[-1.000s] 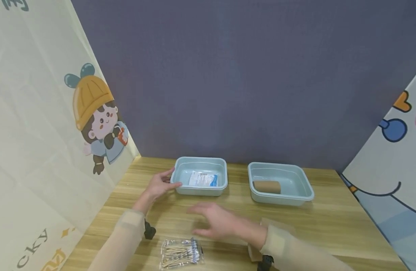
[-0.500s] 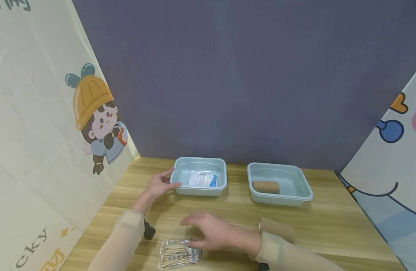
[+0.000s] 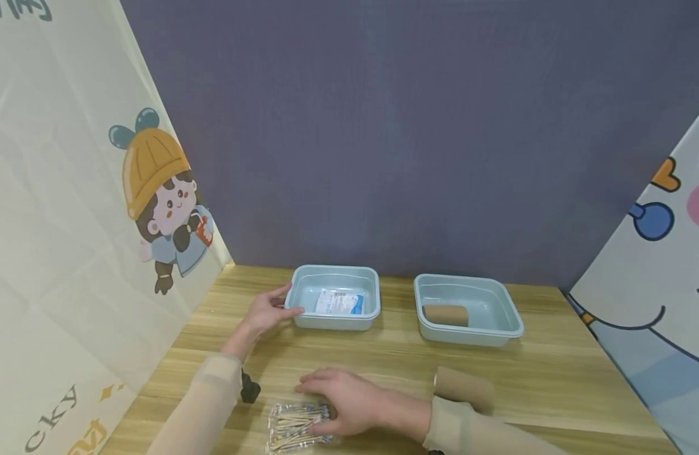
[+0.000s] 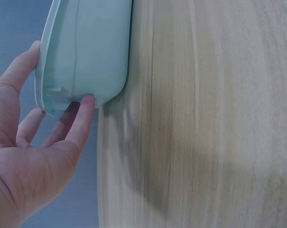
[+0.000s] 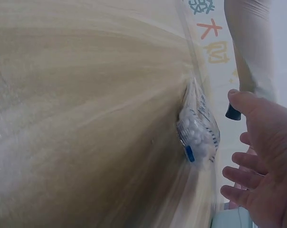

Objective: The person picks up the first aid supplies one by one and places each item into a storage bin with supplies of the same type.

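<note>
My left hand (image 3: pixel 265 313) holds the left corner of a light blue plastic tub (image 3: pixel 338 322), thumb and fingers spread across two outer walls; the left wrist view shows the fingertips touching the tub (image 4: pixel 98 52). Inside lies a small white-and-blue packet (image 3: pixel 339 302). My right hand (image 3: pixel 349 402) hovers over a clear pack of cotton swabs (image 3: pixel 289 426) on the table, fingers spread and covering its right end in the head view. A gap separates that hand (image 5: pixel 272 156) from the swab pack (image 5: pixel 198 128) in the right wrist view.
A second light blue tub (image 3: pixel 492 338) stands at the back right with a brown cardboard tube (image 3: pixel 446 315) inside. Another cardboard tube (image 3: pixel 464 387) lies on the wooden table (image 3: pixel 560 373) beside my right forearm. A dark backdrop (image 3: pixel 383 139) rises behind.
My right hand has moved down and slightly left, from beyond the swab pack to over its right end. The left hand stays at the tub's corner.
</note>
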Available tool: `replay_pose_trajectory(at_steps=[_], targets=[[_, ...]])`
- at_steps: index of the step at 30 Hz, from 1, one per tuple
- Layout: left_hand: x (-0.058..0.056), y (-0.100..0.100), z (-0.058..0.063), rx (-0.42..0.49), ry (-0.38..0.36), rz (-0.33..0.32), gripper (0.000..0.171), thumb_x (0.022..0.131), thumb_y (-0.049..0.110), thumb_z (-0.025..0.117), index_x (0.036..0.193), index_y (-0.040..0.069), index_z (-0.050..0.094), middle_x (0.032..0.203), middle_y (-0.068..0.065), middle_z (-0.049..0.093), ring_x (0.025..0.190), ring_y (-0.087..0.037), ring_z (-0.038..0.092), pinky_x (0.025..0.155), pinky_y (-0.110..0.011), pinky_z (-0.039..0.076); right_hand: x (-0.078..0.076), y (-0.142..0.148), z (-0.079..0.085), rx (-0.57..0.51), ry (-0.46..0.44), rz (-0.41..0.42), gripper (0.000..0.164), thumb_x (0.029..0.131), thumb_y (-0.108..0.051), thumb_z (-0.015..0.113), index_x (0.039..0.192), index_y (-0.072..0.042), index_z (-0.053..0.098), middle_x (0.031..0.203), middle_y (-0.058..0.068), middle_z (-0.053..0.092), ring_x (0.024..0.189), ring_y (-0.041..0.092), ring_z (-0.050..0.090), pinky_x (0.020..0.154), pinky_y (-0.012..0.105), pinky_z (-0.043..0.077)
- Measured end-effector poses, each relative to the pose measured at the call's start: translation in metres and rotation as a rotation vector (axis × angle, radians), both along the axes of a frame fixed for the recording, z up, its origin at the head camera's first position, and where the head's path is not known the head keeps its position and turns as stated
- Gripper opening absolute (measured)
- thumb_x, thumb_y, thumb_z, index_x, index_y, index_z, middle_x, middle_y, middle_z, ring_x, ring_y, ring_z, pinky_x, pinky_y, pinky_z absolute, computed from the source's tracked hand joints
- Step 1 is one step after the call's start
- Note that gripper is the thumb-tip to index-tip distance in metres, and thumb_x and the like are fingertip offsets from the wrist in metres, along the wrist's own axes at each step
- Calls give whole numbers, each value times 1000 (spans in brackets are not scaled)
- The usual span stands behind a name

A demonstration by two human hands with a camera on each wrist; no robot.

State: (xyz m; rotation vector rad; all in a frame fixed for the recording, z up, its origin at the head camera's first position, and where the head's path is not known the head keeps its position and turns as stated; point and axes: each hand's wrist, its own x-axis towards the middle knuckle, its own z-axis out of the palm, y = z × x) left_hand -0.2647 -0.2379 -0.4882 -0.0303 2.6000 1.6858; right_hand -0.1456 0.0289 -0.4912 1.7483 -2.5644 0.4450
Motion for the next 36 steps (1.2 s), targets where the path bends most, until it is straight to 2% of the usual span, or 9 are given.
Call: replay_pose_trajectory(at_steps=[11, 18, 23, 29, 36], targets=[[-2, 0, -1, 3, 6, 10, 86, 85, 25, 92, 159, 11, 49, 140, -32, 66, 131, -43, 65, 109, -50, 58, 3, -5, -11, 27, 33, 28, 68, 97, -52, 74, 152, -16, 56, 153, 4, 62, 140, 16, 60, 118, 26, 49], [-2, 2, 2, 10, 16, -2, 86, 86, 24, 91, 159, 10, 48, 141, -33, 65, 132, -44, 65, 109, -49, 58, 3, -7, -19, 41, 0, 39, 66, 95, -46, 77, 151, -17, 58, 152, 4, 62, 138, 15, 61, 115, 25, 51], [-1, 1, 1, 17, 14, 2, 85, 86, 22, 90, 159, 8, 48, 141, -34, 64, 132, -46, 64, 110, -52, 57, 8, -9, -25, 26, 11, 45, 62, 94, -43, 79, 147, -18, 61, 147, 0, 66, 134, 12, 62, 112, 20, 52], [-1, 0, 0, 17, 7, 9, 85, 86, 23, 91, 159, 10, 48, 142, -32, 64, 133, -43, 64, 110, -48, 58, 11, -12, -28, 17, 67, 51, 64, 90, -46, 81, 145, -18, 63, 143, -3, 67, 132, 9, 62, 112, 18, 50], [-1, -1, -2, 33, 5, 0, 85, 87, 21, 90, 159, 9, 48, 142, -34, 63, 133, -45, 64, 109, -49, 58, 11, -14, -31, -38, 79, 35, 58, 88, -38, 83, 140, -17, 66, 137, -5, 70, 127, 6, 64, 110, 14, 50]])
